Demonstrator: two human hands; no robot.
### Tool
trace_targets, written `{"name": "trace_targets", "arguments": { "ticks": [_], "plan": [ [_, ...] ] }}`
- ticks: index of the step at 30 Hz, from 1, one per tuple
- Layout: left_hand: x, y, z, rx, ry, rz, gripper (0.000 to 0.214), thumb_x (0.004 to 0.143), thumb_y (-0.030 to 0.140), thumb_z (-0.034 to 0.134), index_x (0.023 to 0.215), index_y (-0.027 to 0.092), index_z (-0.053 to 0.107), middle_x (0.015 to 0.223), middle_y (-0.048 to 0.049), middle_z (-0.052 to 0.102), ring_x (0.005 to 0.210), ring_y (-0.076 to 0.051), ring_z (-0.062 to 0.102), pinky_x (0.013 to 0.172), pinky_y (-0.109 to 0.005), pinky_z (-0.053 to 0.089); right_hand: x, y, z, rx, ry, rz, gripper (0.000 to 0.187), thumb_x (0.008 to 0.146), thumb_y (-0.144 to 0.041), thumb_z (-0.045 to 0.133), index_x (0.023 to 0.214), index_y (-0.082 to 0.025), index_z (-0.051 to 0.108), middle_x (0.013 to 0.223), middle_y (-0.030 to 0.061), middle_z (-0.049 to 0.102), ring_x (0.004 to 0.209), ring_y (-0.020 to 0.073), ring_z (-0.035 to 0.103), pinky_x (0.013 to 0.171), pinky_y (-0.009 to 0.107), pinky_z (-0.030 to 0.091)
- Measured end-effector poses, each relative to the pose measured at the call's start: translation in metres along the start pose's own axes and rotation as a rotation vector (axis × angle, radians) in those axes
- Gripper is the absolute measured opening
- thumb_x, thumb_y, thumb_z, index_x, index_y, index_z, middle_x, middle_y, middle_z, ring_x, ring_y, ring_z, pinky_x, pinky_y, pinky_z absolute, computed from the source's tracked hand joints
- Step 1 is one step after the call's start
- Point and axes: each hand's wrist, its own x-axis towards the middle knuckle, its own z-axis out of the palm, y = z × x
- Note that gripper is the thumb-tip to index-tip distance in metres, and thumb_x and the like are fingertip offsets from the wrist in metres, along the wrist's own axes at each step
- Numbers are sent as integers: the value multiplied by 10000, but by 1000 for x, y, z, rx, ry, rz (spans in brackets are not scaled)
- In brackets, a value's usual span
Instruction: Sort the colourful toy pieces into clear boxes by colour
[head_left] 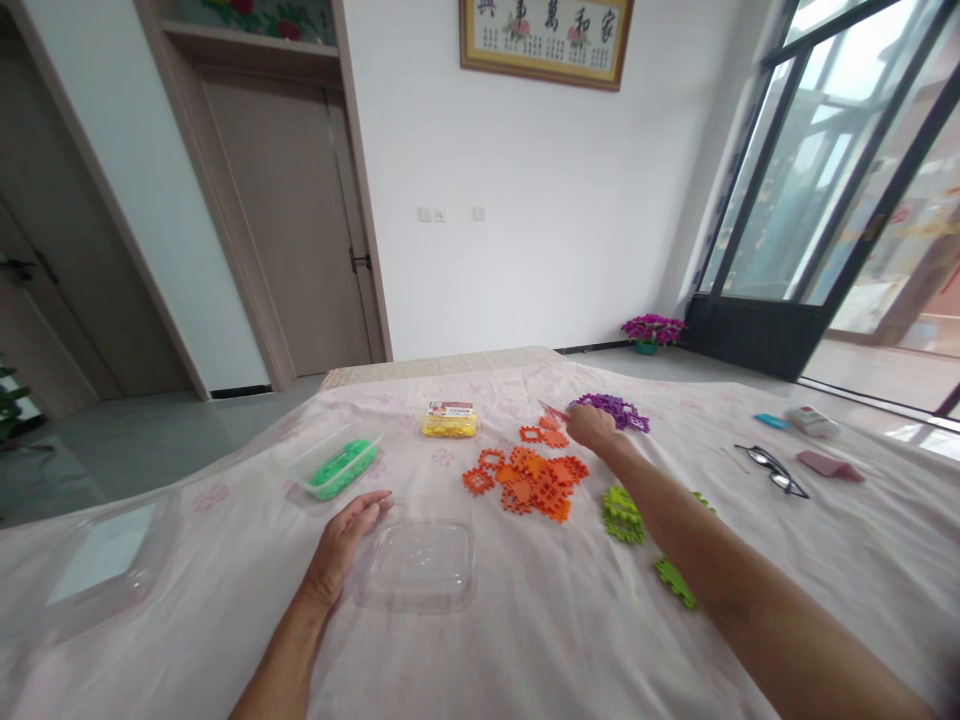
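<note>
My left hand (346, 540) lies flat with fingers stretched, touching the left edge of a clear plastic tray (418, 566). My right hand (589, 425) reaches far across the table and pinches a small orange-red piece at the edge of the purple tile pile (611, 410). A heap of orange interlocking tiles (531, 482) lies just in front of that hand. Lime green tiles (622, 515) lie beside my right forearm.
A clear box of green pieces (341, 467) and a yellow box (449, 420) stand further back. Another clear container (101, 560) sits at the left. Black glasses (772, 468), a pink case (829, 465) and small packets (810, 420) lie at the right. A pale cloth (525, 640) covers the table.
</note>
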Motion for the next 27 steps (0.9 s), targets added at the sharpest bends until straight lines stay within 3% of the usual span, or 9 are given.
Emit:
{"name": "trace_targets", "arguments": {
  "ticks": [7,13,19,23,27],
  "plan": [
    [0,-1,-1,-14,-24,-11,587,769,559,629,1184,146,670,1118,-128,730,1126,-287,647,1017,-389,453,-10,0,0,-54,-7,-9,365,883,-154,474,1192,-173,667,1172,193,683,1096,271,659,879,363,507],
    [-1,-2,-1,-80,-67,1,532,705,436,698,1152,149,664,1195,-131,700,1182,-298,615,1050,-398,434,-26,-19,8,-97,-65,-158,283,876,-133,501,1050,-158,723,1106,187,711,1052,272,677,859,360,508],
    [-1,-2,0,-95,-47,-2,493,686,388,696,1112,144,658,1158,-136,711,1180,-308,615,1067,-431,415,-57,-30,-3,-80,-80,-300,220,882,-188,529,976,-186,728,1014,141,735,985,258,685,818,323,483],
    [-1,-4,-1,-87,-46,-15,489,684,379,693,1115,152,651,1158,-129,712,1171,-296,621,1057,-412,424,-74,-13,-16,-4,-74,-338,249,928,-312,513,1040,-207,710,1023,96,734,943,215,672,762,254,458],
    [0,-9,-4,-83,-43,-24,494,697,385,693,1132,155,645,1168,-128,710,1176,-290,619,1053,-403,431,-82,33,-28,425,-136,-312,359,871,-433,576,1059,-165,722,833,58,724,772,191,655,663,245,469]
  ]
}}
